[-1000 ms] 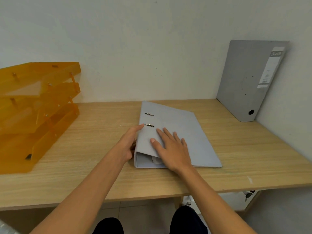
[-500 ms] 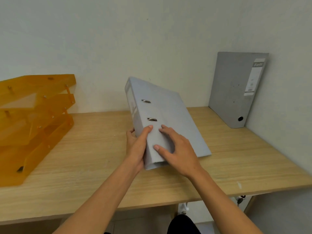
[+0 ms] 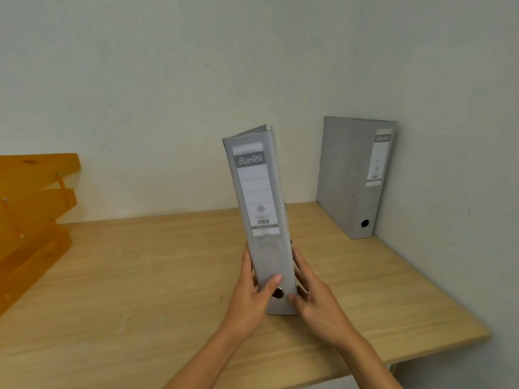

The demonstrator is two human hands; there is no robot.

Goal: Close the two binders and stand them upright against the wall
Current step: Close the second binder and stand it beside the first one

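Left hand (image 3: 254, 290): clasped on the lower left side of the near binder (image 3: 259, 220), thumb laid across the spine just above the metal finger hole. Judged purpose: steadying the spine and keeping the covers shut.

Right hand (image 3: 314, 299): clasped on the lower right side of the same binder, fingers along the cover, thumb at the spine's bottom corner. The two hands squeeze it between them.

Near binder: pale grey lever-arch file, closed, spine with its label facing the camera. Stands on end, top tilted slightly left, well forward of the back wall (image 3: 168, 94). Whether its bottom edge rests on the surface (image 3: 140, 276) or hangs just above cannot be told. The low grip likely leaves the tall upper part free to swing, so tipping is the risk in carrying.

Second binder (image 3: 351, 178): darker grey, closed, upright in the far right corner, leaning on the right-hand wall; judged already placed.

Surface: light wood. Bare stretch between the near binder and the back wall, and between the two binders; ample room to slide or carry the file back. Front and right edges lie near the hands.

Orange letter trays (image 3: 33, 220): stacked at far left, well apart.
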